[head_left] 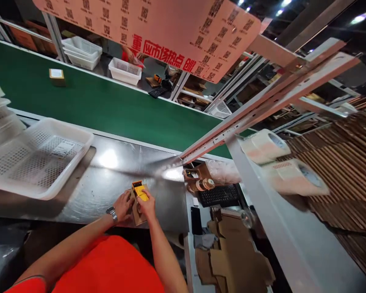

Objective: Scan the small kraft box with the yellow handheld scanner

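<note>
A small brown cardboard box (139, 218) lies on the metal worktable (167, 203) near its front edge. My left hand (123, 206), with a watch at the wrist, grips the box along its left side, its fingers curled at the edge. In my right hand (147, 206) is a yellow tape dispenser (141, 193), held on top of the box at its far end. The fingers of that hand wrap round the dispenser and hide part of it. Whether tape runs from it onto the box cannot be made out.
On the left stands a white perforated basket (87, 140) with a labelled packet (64, 147) inside. Beyond the table runs a green conveyor (118, 103) carrying a small box (57, 77). To the right are a keyboard (219, 196), a phone (196, 221), flat cardboard (238, 252) and tape rolls (265, 145).
</note>
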`<state>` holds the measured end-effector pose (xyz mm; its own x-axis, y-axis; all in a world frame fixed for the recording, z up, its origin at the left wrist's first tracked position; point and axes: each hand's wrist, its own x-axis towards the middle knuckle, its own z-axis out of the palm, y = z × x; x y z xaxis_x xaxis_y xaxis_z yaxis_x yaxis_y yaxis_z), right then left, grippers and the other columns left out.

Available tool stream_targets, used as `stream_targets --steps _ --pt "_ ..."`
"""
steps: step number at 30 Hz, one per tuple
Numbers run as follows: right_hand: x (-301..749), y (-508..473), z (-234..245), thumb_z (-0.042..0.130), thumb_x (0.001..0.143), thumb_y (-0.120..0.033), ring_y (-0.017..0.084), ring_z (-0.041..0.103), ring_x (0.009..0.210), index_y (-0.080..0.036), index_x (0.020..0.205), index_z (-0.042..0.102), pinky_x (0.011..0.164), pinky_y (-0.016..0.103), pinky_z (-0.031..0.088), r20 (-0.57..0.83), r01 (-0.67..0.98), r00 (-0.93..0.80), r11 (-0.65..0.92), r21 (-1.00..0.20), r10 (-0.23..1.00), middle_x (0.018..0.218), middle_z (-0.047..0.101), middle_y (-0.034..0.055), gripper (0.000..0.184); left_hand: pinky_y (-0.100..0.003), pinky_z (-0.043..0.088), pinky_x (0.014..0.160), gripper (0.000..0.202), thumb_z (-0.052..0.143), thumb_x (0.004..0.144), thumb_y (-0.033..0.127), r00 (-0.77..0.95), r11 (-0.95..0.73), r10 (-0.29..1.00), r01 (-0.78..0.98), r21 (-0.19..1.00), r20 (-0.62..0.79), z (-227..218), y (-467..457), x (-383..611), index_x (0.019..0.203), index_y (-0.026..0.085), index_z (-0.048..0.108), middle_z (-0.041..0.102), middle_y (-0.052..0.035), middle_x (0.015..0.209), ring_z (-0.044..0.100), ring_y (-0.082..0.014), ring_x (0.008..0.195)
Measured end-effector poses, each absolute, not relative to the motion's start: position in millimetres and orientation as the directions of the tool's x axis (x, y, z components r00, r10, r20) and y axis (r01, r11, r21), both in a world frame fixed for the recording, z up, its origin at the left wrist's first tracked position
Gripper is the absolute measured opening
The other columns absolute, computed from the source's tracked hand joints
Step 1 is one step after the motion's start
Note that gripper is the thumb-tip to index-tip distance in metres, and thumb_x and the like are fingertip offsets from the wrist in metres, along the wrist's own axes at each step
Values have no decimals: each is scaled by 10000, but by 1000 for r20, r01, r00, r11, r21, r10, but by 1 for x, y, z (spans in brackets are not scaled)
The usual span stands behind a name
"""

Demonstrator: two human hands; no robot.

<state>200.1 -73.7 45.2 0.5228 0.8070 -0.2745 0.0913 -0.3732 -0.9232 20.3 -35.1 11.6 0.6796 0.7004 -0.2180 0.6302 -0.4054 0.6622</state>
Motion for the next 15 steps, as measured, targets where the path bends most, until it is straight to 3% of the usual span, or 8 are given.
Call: stream_targets --steps 7,11,15 --pt "203 -75 57 761 704 -406 232 759 838 -122 1236 775 787 348 619 -334 119 494 -443 -889 803 967 839 74 603 -716 289 1304 780 841 899 435 786 -637 580 602 481 -215 -6 -28 29 1594 177 600 399 -265 1752 329 -519 1635" --pt "210 -132 78 755 697 -396 258 777 837 -117 1216 786 775 358 639 -374 115 502 -488 -865 780 980 849 102 591 -730 343 1240 727 842 919 407 780 -667 589 617 419 -211 -6 -27 29 1565 147 634 460 -281 1705 386 -545 1585" --pt "219 -232 95 791 701 -386 290 801 806 -168 1180 816 758 370 661 -405 146 529 -550 -823 746 967 857 88 527 -709 376 1211 703 866 910 448 775 -670 592 625 402 -218 -8 -27 30 1533 186 670 496 -257 1681 416 -524 1569"
